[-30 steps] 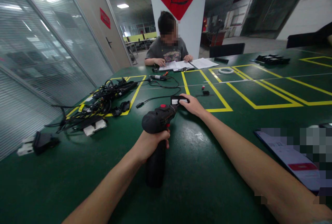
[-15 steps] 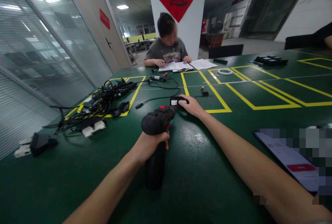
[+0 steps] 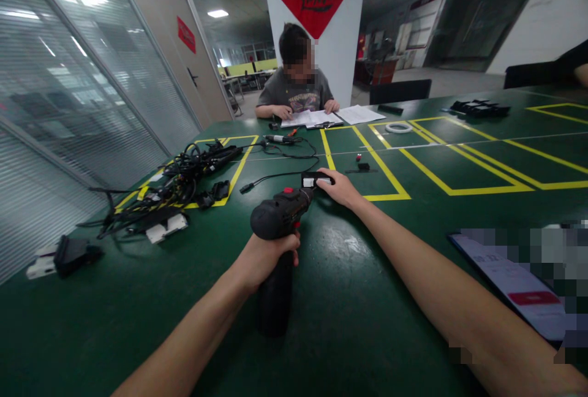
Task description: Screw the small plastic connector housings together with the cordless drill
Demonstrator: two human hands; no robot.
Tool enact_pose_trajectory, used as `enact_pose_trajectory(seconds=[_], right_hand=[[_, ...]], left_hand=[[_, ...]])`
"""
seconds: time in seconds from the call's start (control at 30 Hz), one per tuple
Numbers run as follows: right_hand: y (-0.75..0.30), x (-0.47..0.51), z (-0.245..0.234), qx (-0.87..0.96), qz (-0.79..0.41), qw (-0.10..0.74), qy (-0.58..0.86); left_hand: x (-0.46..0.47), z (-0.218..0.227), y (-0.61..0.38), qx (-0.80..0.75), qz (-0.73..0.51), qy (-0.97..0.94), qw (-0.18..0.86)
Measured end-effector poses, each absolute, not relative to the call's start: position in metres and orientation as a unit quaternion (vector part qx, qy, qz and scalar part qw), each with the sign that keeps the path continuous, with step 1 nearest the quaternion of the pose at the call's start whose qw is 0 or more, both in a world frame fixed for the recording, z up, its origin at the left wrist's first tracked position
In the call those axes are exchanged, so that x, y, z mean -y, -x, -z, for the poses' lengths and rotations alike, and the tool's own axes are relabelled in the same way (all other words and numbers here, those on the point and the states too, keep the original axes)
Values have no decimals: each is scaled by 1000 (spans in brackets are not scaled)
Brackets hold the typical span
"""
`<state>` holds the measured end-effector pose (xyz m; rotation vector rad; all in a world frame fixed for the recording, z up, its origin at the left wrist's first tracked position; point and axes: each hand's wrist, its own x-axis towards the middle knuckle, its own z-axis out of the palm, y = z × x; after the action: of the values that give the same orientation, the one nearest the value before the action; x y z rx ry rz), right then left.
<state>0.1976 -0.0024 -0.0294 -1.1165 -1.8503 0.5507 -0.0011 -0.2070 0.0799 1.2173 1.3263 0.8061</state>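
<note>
My left hand (image 3: 271, 260) is shut around the grip of a black cordless drill (image 3: 280, 216), whose red-marked head points forward and to the right. My right hand (image 3: 337, 189) lies on the table and pinches a small black-and-white connector (image 3: 312, 180) close to the drill's nose. The drill's tip is hidden where it meets the connector. A thin black cable (image 3: 285, 174) with a small plug end runs across the table just beyond the connector.
A tangle of black wiring harnesses (image 3: 184, 179) lies to the left on the green workbench (image 3: 349, 250), with yellow taped outlines. A seated person (image 3: 298, 72) works over papers (image 3: 356, 114) at the far end. A blurred clipboard (image 3: 509, 280) lies at the right.
The view has tilted slightly. Both hands, the drill and the connector hold nearly the same places relative to one another.
</note>
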Motion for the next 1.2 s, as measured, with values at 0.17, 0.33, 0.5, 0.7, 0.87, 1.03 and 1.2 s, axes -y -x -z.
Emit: enact_pose_trajectory(seconds=[0.17, 0.33, 0.5, 0.7, 0.87, 1.03, 1.2], right_hand=[[-197, 2, 30, 746, -219, 442, 447], [-197, 2, 30, 746, -216, 440, 451], [-197, 2, 30, 748, -214, 437, 452], [-197, 4, 28, 750, -212, 437, 450], [-197, 3, 29, 748, -213, 435, 454], [-197, 3, 29, 746, -212, 436, 457], [-196, 3, 29, 746, -213, 438, 454]], left_hand=[[207, -79, 2, -563, -338, -513, 553], [208, -80, 1, -562, -340, -513, 553], [208, -82, 0, -558, -347, -516, 550], [209, -84, 0, -555, -345, -521, 550], [209, -83, 1, -564, -335, -517, 550], [208, -82, 1, -557, -341, -518, 552], [208, -83, 0, -555, -347, -519, 550]])
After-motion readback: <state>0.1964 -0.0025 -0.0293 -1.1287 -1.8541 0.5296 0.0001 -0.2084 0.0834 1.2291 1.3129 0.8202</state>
